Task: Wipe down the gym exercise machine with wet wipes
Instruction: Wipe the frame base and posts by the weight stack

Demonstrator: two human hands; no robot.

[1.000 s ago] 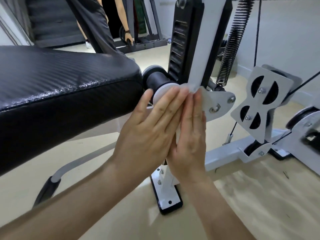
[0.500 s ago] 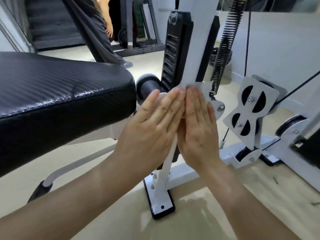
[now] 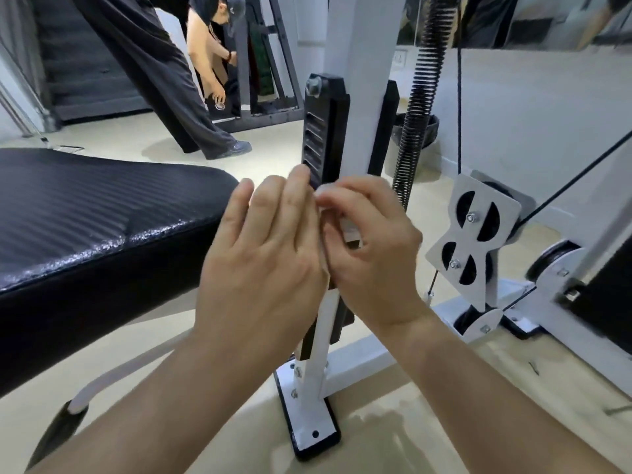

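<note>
Both hands up against the white upright post (image 3: 359,97) of the exercise machine, near the end of the black padded seat (image 3: 102,213). Left hand (image 3: 263,254) flat, fingers extended and close together, fingertips reaching the black slotted rail (image 3: 323,131) bolted to the post's left side; not gripping anything visible. Right hand (image 3: 372,248) curled, fingers bent inward around a pale scrap of wet wipe (image 3: 326,192), only a small edge of it showing between the two hands; most of the wipe hidden, so its size and fold not determinable. Wipe pressed at the post's front face, at about seat height. Seat surface glistening along its near edge, judged likely damp from wiping, though gloss of the vinyl itself not ruled out. Post above the hands, the coil spring (image 3: 419,107), the white pulley bracket (image 3: 475,241), the cable (image 3: 459,83) and the base plate (image 3: 307,419) on the floor showing no sheen or streaks either way; condition not confirmable. Judged progress: partway, current pass confined to the mid section of the post. Remaining, by appearance: upper post, slotted rail, bracket and pulleys, lower frame and foot. Another person standing well back in the room, not involved.
</note>
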